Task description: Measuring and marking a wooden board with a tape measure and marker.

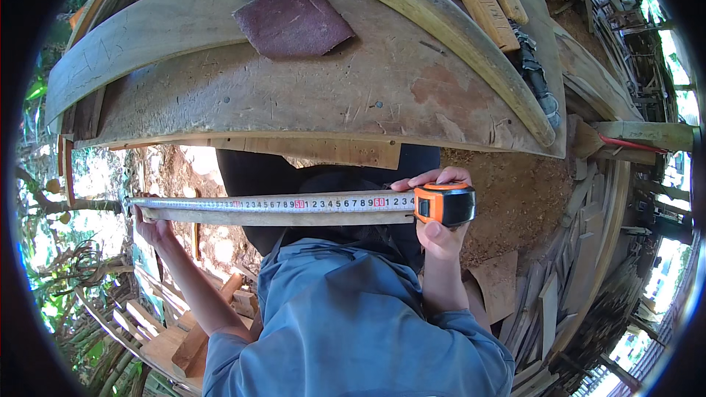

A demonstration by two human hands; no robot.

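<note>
My right hand (444,231) grips an orange and black tape measure (445,204) at the right end of a narrow wooden strip (331,218). The white blade (325,203) is drawn out to the left along the strip, across my lap. At the far left end, my left hand (154,226) pinches the strip and the blade's tip together; its fingers are small and partly hidden there. The tape case sits against the strip's right end, with my right thumb below it and fingers above.
Beyond the strip stands a worn wooden workbench (309,99). On it lie brown sandpaper (295,19), a curved board (160,38), a long curved wooden piece (441,27) and wooden blocks (480,3). Wood offcuts (190,342) lie at lower left, stacked planks (579,253) at right.
</note>
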